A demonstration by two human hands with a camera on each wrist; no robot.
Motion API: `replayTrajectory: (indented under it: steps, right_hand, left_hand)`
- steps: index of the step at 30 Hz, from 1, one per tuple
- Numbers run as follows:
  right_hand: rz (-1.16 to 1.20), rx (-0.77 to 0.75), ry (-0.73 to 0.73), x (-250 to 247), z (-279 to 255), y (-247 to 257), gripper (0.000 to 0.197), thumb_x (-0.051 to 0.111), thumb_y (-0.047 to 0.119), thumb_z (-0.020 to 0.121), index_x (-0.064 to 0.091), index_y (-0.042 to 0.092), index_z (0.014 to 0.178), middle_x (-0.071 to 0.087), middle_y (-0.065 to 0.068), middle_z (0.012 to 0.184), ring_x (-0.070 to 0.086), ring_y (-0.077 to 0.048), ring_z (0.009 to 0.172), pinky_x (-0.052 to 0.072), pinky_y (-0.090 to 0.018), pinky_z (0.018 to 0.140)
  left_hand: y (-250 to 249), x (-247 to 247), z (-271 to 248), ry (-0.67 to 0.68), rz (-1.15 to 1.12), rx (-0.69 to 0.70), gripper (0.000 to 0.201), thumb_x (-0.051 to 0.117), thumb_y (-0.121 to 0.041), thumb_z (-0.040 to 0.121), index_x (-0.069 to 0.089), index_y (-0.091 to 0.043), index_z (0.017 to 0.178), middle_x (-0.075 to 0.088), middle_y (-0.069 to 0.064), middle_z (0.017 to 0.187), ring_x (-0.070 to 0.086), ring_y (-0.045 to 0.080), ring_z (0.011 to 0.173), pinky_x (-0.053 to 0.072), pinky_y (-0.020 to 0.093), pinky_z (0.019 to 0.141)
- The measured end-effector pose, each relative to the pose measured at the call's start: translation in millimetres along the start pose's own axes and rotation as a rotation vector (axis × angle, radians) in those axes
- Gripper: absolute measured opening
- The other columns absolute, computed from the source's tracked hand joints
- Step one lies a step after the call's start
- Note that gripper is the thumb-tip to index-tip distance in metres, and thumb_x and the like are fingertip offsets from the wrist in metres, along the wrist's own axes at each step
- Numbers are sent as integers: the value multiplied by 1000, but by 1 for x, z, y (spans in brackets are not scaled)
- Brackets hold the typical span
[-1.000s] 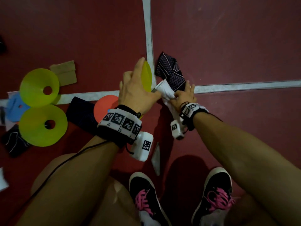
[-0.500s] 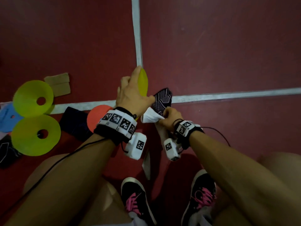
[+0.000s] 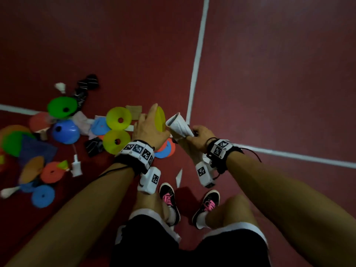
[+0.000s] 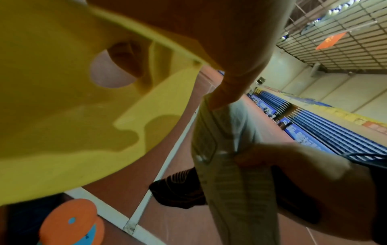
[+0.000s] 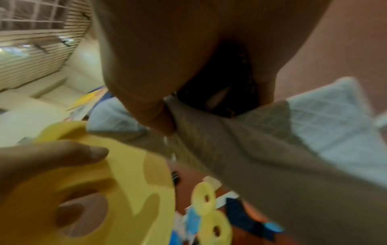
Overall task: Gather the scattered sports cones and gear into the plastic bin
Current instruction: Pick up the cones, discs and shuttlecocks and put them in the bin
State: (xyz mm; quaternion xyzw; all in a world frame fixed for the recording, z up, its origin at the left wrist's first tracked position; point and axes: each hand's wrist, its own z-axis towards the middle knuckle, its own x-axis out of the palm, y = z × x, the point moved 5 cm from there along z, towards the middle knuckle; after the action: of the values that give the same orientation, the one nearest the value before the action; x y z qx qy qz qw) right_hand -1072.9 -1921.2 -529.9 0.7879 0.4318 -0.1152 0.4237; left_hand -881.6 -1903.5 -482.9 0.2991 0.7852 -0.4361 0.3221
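My left hand (image 3: 148, 130) holds a yellow disc cone (image 3: 160, 118) on edge above the floor (image 3: 269, 74); its grip is closed on the rim, with the thumb on one face and fingers (image 4: 127, 61) visible behind the centre hole in the left wrist view. My right hand (image 3: 200, 136) pinches a white sock (image 3: 178, 125) and also holds a dark patterned cloth (image 4: 178, 190) that hangs beneath it; the sock's open cuff points toward the yellow disc cone, just beside it. Both hands are above the junction of two white court lines (image 3: 194, 74). Two further yellow cones (image 3: 118, 130) lie on the floor beside the left hand, one touching the other. An orange cone (image 3: 165, 151) with a blue one lies under the left wrist. More cones, cloths and a shuttlecock (image 3: 61, 87) are scattered toward the left edge of the floor. The wrist bands (image 3: 138, 151) carry black-and-white square marker codes; no readable lettering is visible. An orange sign (image 4: 329, 40) on the far wall is too blurred to read. The plastic bin appears in no view.
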Motion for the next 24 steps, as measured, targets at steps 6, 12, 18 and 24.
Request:
replayTrajectory:
  steps: [6, 12, 18, 24]
  right_hand:
    - [-53, -227, -51, -50, -112, 183, 9, 56, 25, 80, 55, 20, 88, 59, 2, 79, 58, -23, 76, 37, -24, 59]
    - [-87, -535, -66, -21, -194, 308, 21, 54, 31, 88, 40, 16, 89, 51, 0, 75, 51, -26, 71, 36, -32, 58]
    - [-184, -785, 198, 85, -302, 345, 33, 56, 36, 85, 35, 18, 104, 59, -3, 79, 59, -26, 67, 39, -30, 55]
    - [-531, -1021, 600, 242, -427, 342, 43, 57, 34, 88, 50, 18, 128, 64, -9, 111, 62, -31, 98, 51, -39, 81]
  left_hand:
    - [-21, -187, -102, -197, -33, -42, 88, 68, -44, 76, 16, -41, 148, 42, 12, 138, 44, 38, 125, 40, 44, 98]
    - [25, -277, -203, -409, -67, -172, 91, 68, -42, 74, 16, -40, 148, 42, 14, 139, 45, 41, 124, 45, 49, 96]
    - [108, -284, -384, -687, -122, -478, 70, 63, -43, 71, 35, -40, 135, 52, 12, 125, 53, 41, 111, 48, 48, 91]
    - [183, -255, -559, -747, -196, -844, 74, 66, -36, 83, 27, -28, 145, 48, 16, 133, 46, 41, 123, 41, 46, 96]
